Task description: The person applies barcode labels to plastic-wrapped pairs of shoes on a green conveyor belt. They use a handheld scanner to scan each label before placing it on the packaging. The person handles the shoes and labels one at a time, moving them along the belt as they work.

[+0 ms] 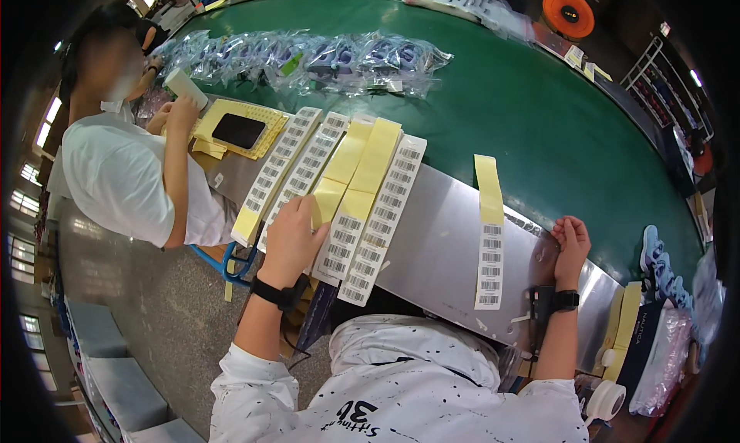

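Observation:
Several strips of white barcode labels with yellow backing [385,219] lie side by side across the metal ledge, their lower ends over its near edge. My left hand [289,242] is on the middle ones, the yellow end of a label strip [329,200] between its thumb and index finger. A separate label strip [490,250], yellow at its far end, lies to the right. Beyond it, my right hand [571,239] hovers by the metal ledge's far edge, fingers curled together; whatever they hold, if anything, is too small to make out.
Bagged shoes [308,57] line the far side of the green table [524,127]. At left a person [127,165] holds a white roll [185,88] near a black phone [239,131] on yellow sheets. More shoes [663,269] and a white-lidded bottle [605,400] are at right.

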Demonstrator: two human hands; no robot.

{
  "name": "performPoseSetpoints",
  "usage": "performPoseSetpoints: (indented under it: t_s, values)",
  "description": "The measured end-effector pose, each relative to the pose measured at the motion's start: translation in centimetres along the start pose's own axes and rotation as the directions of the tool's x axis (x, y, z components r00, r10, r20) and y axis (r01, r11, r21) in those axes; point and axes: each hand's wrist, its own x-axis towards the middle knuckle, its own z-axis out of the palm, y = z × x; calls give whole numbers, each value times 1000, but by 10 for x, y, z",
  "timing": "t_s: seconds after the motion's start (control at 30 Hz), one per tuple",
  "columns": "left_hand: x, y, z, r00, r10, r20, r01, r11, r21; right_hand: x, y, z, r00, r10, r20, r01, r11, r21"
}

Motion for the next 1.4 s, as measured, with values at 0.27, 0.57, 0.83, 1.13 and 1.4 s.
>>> performPoseSetpoints:
  t_s: [0.27,0.57,0.83,1.13,1.4]
  values:
    - [9,2,4,998,-21,53,14,992,123,-3,1,-2,1000,-24,-8,24,999,23]
    - [6,4,6,996,-56,70,43,984,171,-2,1,0,1000,-20,5,20,998,62]
    - [7,37,2,997,54,-58,-53,998,15,-2,4,-2,1000,-22,-8,22,997,76]
    - [7,55,20,995,10,103,-17,998,66,-6,3,6,999,4,-51,2,995,104]
    - [14,59,24,991,63,122,-71,996,57,-7,-4,4,993,64,-94,-56,995,86]
